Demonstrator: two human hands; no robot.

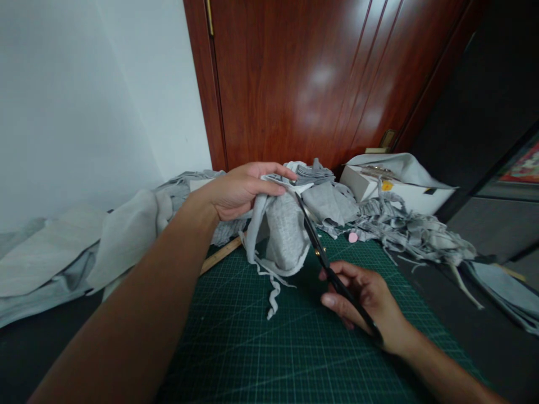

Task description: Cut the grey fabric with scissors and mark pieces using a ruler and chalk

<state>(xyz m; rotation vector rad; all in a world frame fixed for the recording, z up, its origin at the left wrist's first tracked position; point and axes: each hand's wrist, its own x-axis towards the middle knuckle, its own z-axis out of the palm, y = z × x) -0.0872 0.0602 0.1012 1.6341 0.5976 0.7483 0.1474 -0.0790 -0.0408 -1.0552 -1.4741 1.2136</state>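
My left hand (248,189) pinches the upper edge of a light grey piece of fabric (286,233) between thumb and fingers. The fabric hangs down over the mat, with a thin curled strip dangling from its lower edge. A pair of black scissors (326,259) is in my right hand (364,300), with fingers around the handles. The blades point up and away from me, and their tips meet the fabric's top edge close to my left fingertips. Whether the tips are on both sides of the cloth, I cannot tell.
A green cutting mat (269,359) covers the table. On it lie a wooden ruler (221,255) and a pink piece (352,237). Grey fabric (122,235) is piled left, folded cloth (314,174) behind, tangled scraps (412,224) right. A white box (396,188) stands before the brown door (295,78).
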